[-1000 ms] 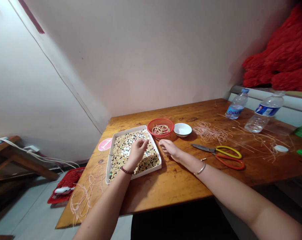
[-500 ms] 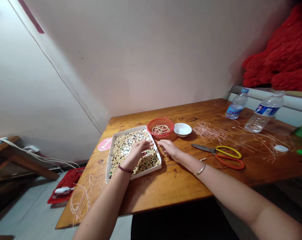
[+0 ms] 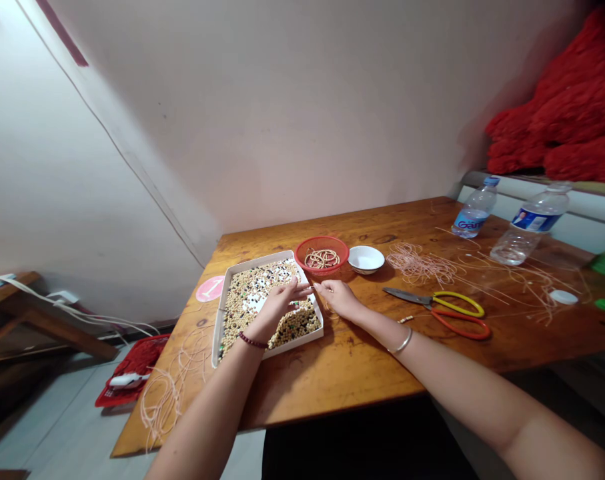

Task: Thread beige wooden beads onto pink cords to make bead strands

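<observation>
A white tray (image 3: 221, 313) full of small beige, dark and green beads lies on the wooden table (image 3: 362, 367). My left hand (image 3: 277, 308) hovers over the tray's right part, fingertips pinched together toward the right, on something too small to name. My right hand (image 3: 338, 298) rests at the tray's right rim, fingers pinched on a thin pale thread whose tip meets my left fingertips. Just beyond the hands stand a red basket (image 3: 322, 255) holding strung bead loops and a white bowl (image 3: 365, 259).
Scissors with yellow and orange handles (image 3: 445, 310) lie right of my right arm. Loose pale thread (image 3: 422, 265) is scattered behind them and hangs off the table's left front. Two water bottles (image 3: 502, 223) stand at the far right. A red crate (image 3: 132, 370) sits on the floor left.
My left hand has moved right from the bead pile and its fingertips have come together with my right hand's at the tray's right rim. My right hand rose slightly.
</observation>
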A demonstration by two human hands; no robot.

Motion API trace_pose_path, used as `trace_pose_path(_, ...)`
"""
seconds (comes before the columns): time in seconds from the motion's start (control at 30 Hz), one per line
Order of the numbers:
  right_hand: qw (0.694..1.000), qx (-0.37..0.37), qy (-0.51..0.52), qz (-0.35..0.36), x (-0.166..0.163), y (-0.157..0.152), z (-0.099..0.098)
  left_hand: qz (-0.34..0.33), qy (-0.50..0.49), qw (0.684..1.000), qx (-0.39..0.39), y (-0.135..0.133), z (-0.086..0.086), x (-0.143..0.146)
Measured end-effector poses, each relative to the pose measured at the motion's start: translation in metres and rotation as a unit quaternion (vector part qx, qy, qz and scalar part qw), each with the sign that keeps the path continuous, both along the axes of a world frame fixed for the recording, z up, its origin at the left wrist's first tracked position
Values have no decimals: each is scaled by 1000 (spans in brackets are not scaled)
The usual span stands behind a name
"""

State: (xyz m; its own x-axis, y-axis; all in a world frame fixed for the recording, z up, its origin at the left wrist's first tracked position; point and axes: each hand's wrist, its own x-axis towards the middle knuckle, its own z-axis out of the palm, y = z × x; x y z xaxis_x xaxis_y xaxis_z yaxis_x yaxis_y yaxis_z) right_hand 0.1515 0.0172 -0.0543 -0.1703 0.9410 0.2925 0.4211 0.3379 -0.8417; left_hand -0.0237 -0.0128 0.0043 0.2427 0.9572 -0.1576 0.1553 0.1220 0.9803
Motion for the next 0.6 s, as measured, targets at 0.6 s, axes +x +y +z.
trace_pose_path(0.6,1000,19,-10,-14,-1,-4,3,13,7,1000,12,-3,3,4)
